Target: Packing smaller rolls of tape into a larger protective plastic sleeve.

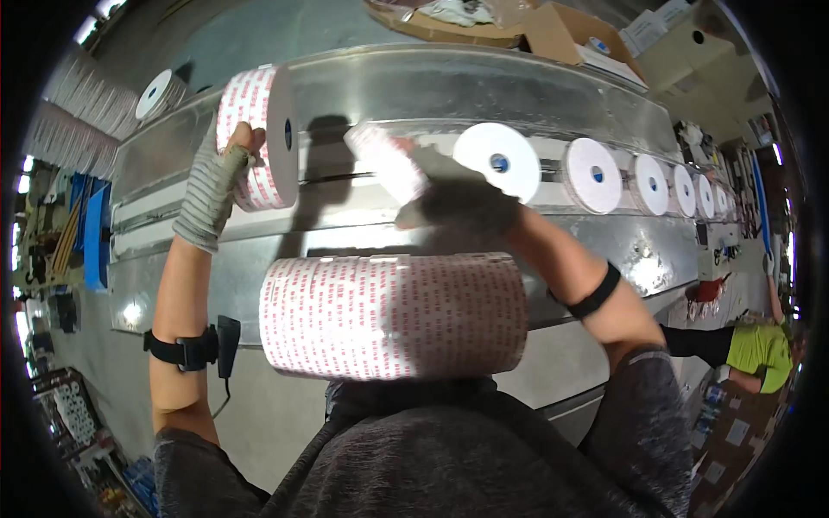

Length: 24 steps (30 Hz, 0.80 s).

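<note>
My left hand (207, 181), in a grey knit glove, grips a short stack of white tape rolls (250, 99) with red print on the rims. The stack stands on edge at the left of the metal bench, its white side turned right. My right hand (462, 197), gloved too, is closed around a narrow tape roll (384, 160), tilted and blurred, over the middle of the bench. A long stack of the same rolls (393, 315) lies sideways at the near edge, against my body.
White rolls with blue cores (522, 177) stand in a row along the metal bench (363, 78) to the right. More rolls (82, 95) are piled at far left. An open cardboard box (561, 34) sits behind the bench. A person in a yellow-green shirt (751, 354) is at right.
</note>
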Motion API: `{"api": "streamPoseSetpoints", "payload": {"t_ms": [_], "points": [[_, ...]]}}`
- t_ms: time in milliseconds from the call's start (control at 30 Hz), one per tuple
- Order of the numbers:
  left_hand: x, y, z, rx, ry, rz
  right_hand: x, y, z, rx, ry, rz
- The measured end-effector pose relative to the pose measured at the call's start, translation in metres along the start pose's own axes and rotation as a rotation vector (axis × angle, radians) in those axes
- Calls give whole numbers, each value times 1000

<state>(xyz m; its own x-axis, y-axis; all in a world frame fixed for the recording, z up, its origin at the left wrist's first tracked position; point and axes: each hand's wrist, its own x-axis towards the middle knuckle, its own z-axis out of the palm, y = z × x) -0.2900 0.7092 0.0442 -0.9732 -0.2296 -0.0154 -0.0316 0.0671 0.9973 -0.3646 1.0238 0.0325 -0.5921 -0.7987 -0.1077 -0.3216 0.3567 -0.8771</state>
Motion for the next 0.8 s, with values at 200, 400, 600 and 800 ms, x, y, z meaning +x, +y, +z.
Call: {"api": "streamPoseSetpoints", "payload": {"t_ms": [200, 400, 600, 800], "points": [[-29, -13, 18, 36, 139, -74, 70, 77, 47, -824, -217, 144], [-33, -12, 20, -281, 189, -151, 87, 6, 59, -393, 118, -113], [-38, 2, 20, -263, 150, -75, 120, -49, 75, 87, 87, -174], [-62, -30, -64, -311, 190, -187, 126, 15, 85, 90, 57, -37]]}}
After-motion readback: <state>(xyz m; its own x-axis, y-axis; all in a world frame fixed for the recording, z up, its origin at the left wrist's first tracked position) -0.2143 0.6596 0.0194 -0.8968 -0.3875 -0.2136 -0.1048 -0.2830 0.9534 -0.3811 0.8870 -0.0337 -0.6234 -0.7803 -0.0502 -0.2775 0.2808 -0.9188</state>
